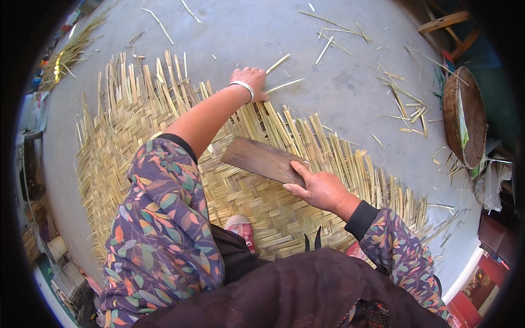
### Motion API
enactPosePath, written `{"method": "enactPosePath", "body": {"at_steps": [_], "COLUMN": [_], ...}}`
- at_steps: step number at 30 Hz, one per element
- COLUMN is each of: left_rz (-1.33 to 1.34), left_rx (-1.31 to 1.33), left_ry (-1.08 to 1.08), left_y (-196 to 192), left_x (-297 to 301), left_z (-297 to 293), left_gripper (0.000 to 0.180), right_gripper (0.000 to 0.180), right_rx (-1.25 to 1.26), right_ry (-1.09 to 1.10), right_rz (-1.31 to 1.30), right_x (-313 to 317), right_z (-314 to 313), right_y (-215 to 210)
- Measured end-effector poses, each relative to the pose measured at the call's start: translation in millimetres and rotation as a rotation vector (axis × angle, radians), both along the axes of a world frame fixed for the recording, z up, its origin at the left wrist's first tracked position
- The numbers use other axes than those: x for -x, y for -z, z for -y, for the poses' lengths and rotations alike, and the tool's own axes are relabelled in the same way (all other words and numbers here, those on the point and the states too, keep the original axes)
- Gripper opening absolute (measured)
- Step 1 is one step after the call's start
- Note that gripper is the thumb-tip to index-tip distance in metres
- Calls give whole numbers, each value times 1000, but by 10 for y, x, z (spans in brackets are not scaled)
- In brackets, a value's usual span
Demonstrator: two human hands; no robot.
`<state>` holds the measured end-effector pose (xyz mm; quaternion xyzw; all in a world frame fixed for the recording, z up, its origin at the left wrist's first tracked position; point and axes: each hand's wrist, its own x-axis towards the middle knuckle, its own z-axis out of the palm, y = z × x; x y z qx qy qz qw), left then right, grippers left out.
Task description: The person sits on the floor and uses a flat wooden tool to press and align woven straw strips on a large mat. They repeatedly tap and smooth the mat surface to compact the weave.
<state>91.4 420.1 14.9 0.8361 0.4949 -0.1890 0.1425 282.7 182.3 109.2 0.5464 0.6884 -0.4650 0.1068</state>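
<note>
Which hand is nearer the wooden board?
Right: the right hand grips the wooden board by its right end; the left hand is beyond it, at the far edge of the woven mat.

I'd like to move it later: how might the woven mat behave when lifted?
The woven mat would probably sag, being broad and made of thin, flat strips. Its strip ends might splay or catch, since they jut out unevenly along the edge.

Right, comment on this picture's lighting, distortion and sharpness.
Head view: soft light over the grey floor, darker behind the shallow round basket; fisheye bending toward a black, curved rim; the woven mat and wooden board fairly sharp, clutter at the left edge harder to make out.
</note>
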Motion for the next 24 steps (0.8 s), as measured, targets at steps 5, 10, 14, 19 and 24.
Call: {"method": "enactPosePath", "body": {"at_steps": [5,10,14,19,24], "left_rz": [74,266,360,449,526], "left_rx": [103,322,536,591,592], "left_ry": [10,-93,-344,-312,-379], "left_y": [163,96,-149,-299,-429], "left_x": [-23,74,167,263,318], "left_z": [-198,-507,-648,-595,-396], "left_gripper": [25,24,36,40,39], "right_gripper": [81,84,85,85,80], "right_rx": [158,229,323,456,556], "right_ry": [297,423,545,719,818], "right_rz": [-294,-367,-373,-506,-568], "right_x": [508,783,878,976,1137], "right_z": [-20,-85,-192,-364,-436], "right_y": [60,130,90,117,200]}}
